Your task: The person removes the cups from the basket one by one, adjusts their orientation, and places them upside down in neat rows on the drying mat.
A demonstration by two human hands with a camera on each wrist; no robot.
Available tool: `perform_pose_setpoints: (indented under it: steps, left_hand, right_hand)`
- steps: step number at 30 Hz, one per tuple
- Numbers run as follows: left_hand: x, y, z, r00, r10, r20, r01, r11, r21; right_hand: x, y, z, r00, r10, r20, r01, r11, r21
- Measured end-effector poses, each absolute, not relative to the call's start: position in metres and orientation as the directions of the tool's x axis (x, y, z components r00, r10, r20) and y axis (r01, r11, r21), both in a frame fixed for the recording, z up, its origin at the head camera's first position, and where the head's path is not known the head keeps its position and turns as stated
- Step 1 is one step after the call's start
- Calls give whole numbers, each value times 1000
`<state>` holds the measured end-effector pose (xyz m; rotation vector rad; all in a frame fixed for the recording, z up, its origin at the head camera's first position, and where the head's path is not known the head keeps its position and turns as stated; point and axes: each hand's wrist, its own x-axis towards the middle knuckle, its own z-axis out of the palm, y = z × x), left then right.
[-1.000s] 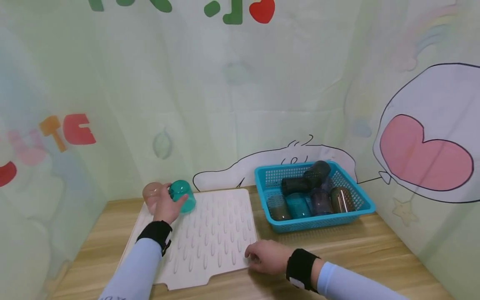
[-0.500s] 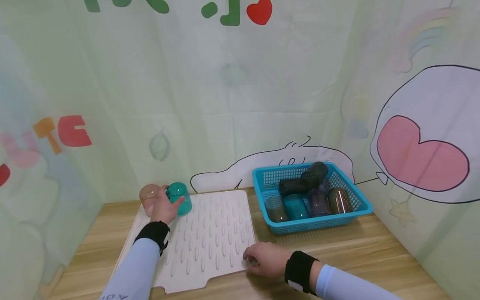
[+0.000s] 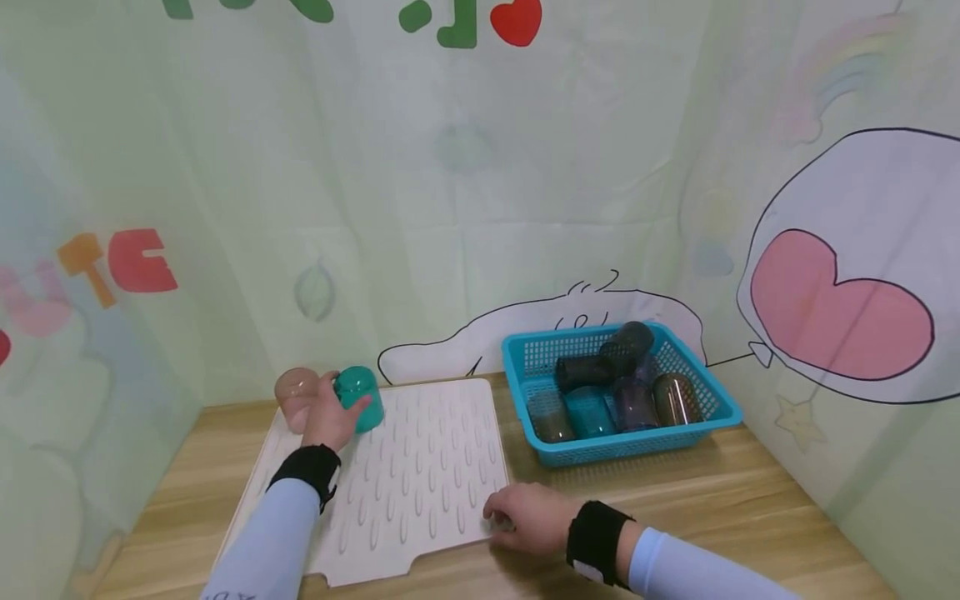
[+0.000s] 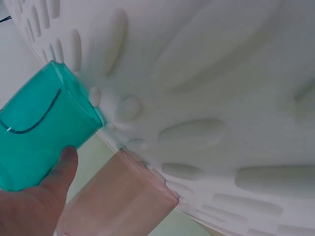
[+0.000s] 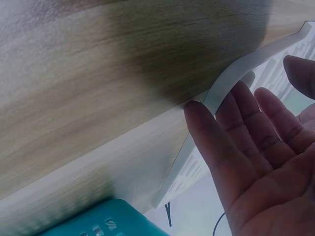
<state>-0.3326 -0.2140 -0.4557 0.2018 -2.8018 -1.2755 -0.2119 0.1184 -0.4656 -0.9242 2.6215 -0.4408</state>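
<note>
A see-through teal cup [image 3: 362, 398] stands at the back left of the white ridged drying board [image 3: 427, 467]. My left hand [image 3: 328, 418] holds it, with the thumb [image 4: 65, 164] against its side and the other fingers mostly hidden. Close on its left, a see-through pink cup [image 3: 294, 392] stands on the board, partly behind that hand. In the left wrist view, both cups' lower ends meet the board among its ridges. At the board's front right corner rests my right hand [image 3: 534, 518], loosely curled and holding nothing; its fingertips touch the board's edge.
A blue perforated basket [image 3: 551, 454] stands right of the board, with several dark, brown, purple and teal cups [image 3: 591, 412] lying in it. Wooden tabletop [image 3: 637, 483] runs under everything. A printed curtain [image 3: 465, 208] closes off the back and sides.
The view has shifted slightly. My left hand stays on the teal cup at the board's back left, and the right hand stays at the corner.
</note>
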Motion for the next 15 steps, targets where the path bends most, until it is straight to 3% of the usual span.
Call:
perform_pose_setpoints:
  steps: [15]
  left_hand:
    - [-331, -211, -457, -990, -143, 10, -89, 671, 736]
  right_hand:
    - [-212, 118, -464, -732, -653, -196, -553, 737, -388]
